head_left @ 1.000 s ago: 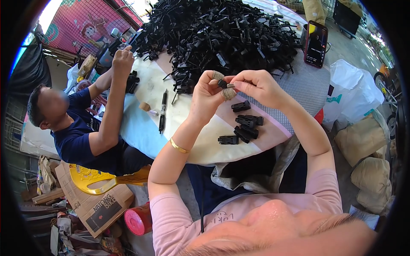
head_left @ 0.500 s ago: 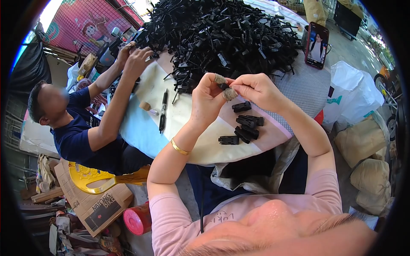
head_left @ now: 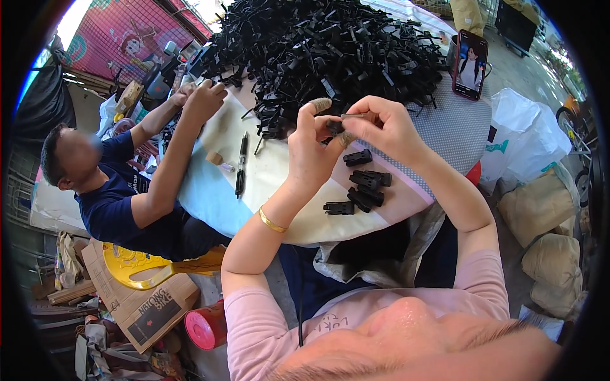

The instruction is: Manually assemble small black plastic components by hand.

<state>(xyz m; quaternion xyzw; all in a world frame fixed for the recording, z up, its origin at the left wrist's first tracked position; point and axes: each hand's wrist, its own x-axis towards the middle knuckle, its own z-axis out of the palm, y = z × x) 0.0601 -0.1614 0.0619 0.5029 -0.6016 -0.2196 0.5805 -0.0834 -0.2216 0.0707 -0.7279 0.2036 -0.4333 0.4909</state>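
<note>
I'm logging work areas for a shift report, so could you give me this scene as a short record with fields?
Left grip: pinches a small black part; finger wraps on its thumb and one finger
Right grip: close beside it, with a thin strip between its fingers
Nearby: loose black pieces on the table
Far side: large black heap
Left of the hands: black pen
Right side: lit phone, standing up
Co-worker: at the table's left, both hands raised
</note>
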